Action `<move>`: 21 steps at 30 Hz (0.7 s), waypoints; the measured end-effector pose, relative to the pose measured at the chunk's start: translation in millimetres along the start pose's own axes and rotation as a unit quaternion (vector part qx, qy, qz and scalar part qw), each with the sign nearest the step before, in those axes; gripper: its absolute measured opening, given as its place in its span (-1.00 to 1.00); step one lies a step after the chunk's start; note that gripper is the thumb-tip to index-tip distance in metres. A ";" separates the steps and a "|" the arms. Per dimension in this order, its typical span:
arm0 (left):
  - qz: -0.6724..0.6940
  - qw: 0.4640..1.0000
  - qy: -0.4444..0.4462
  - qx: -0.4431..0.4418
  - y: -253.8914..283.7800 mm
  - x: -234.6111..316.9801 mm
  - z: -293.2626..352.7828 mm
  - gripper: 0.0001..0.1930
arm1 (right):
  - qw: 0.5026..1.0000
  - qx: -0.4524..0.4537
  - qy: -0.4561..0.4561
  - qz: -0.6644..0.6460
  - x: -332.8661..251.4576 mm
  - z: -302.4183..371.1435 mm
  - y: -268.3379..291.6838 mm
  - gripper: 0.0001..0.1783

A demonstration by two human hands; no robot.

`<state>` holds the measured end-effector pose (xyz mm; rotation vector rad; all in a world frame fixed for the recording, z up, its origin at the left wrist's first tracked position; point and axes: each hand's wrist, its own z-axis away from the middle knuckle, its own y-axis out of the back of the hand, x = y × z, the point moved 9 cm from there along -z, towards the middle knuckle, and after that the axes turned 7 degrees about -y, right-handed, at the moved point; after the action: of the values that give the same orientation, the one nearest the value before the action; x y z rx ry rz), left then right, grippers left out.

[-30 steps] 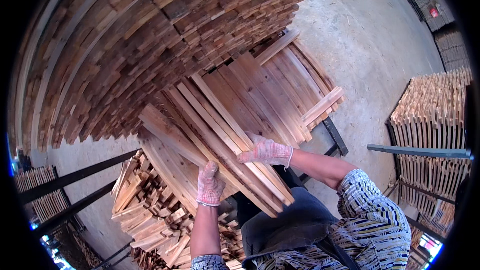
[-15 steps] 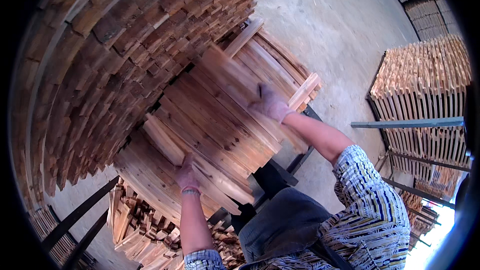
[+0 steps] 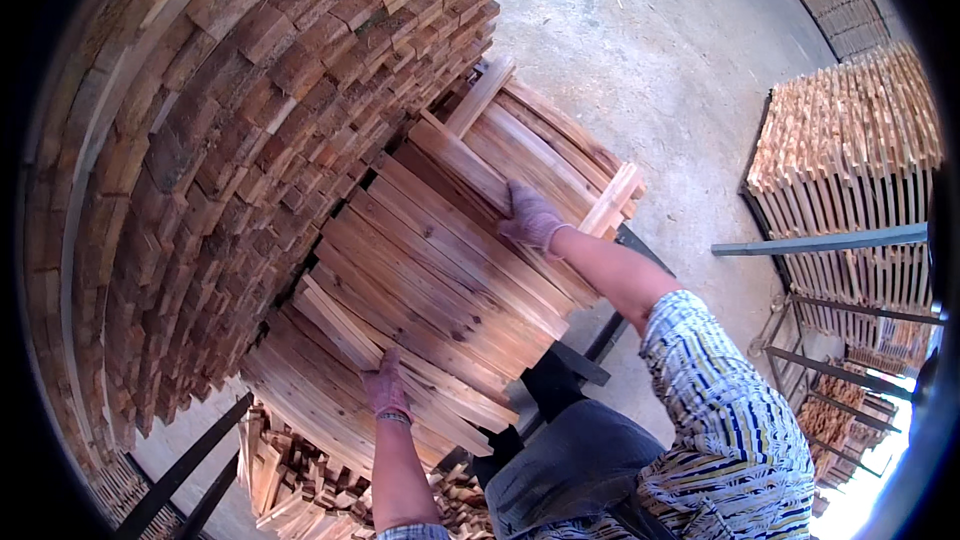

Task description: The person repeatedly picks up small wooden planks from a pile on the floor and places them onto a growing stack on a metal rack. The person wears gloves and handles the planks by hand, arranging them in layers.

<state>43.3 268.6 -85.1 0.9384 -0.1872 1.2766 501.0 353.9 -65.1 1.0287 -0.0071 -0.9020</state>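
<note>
Our gloved left hand [image 3: 387, 387] has its fingers closed about narrow slats [image 3: 340, 325], which lie aslant over a layer of planks [image 3: 440, 265]. Our gloved right hand [image 3: 533, 217] grips a board [image 3: 460, 165] near the layer's far end, close to a crosspiece [image 3: 613, 198]. At right, a dark-framed rack [image 3: 757, 208] holds pale slats [image 3: 835, 130] in packed rows. Below the planks lies a heap of short offcuts [image 3: 300, 475]; we cannot tell what contains it. Stacked timber [image 3: 250, 110] rises alongside at left.
</note>
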 end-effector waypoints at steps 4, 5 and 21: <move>0.040 0.999 0.033 -0.010 4.8 -28.1 -15.8 -0.21 | 0.999 0.002 0.042 0.003 4.4 -13.5 5.0 -0.30; 0.056 0.998 0.022 -0.026 3.4 -25.1 -15.5 -0.21 | 0.999 0.005 0.035 0.025 0.8 -8.6 6.0 -0.29; 0.015 0.998 0.034 -0.043 13.7 -41.0 -20.3 -0.28 | 0.991 -0.092 0.078 -0.057 1.9 9.3 -1.3 -0.04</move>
<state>10.4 252.5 -115.7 0.8193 -0.2018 1.3159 497.7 345.6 -61.7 0.9316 0.2637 -0.9060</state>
